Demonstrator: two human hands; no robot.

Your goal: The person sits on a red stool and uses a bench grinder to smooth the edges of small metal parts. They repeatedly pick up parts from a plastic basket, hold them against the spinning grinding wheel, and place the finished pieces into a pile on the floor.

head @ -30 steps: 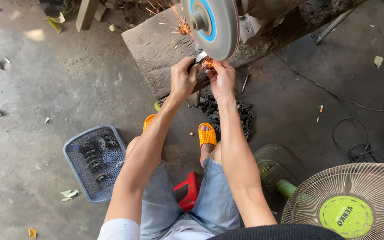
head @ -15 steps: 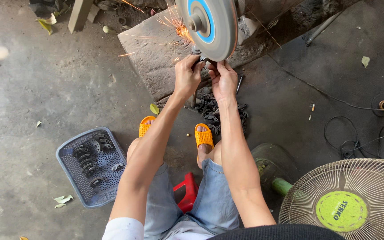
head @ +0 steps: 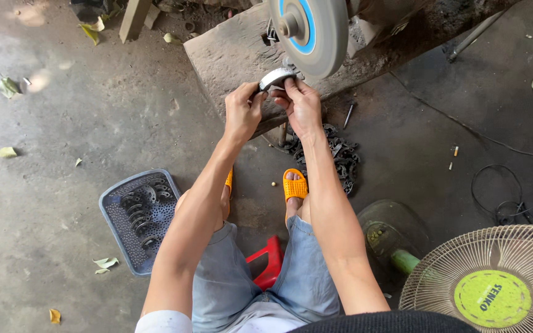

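Note:
Both of my hands hold one curved metal piece [head: 276, 78] just below the grey grinding wheel [head: 311, 32] with its blue ring. My left hand [head: 242, 111] pinches the piece's left end, and my right hand [head: 300, 105] grips its right end. The piece sits slightly under the wheel's rim, and no sparks show. The wheel is mounted above a rough wooden beam [head: 229, 52].
A grey perforated basket [head: 124, 237] with several dark metal pieces lies on the concrete at my left. A dark pile of metal parts [head: 337, 154] sits by my orange sandals [head: 294, 183]. I sit on a red stool [head: 269, 262]. A floor fan [head: 491, 287] stands at lower right, near cables [head: 513, 197].
Sparks flew from the wheel earlier and have stopped. The metal piece has come down off the wheel's face and is turned in my hands.

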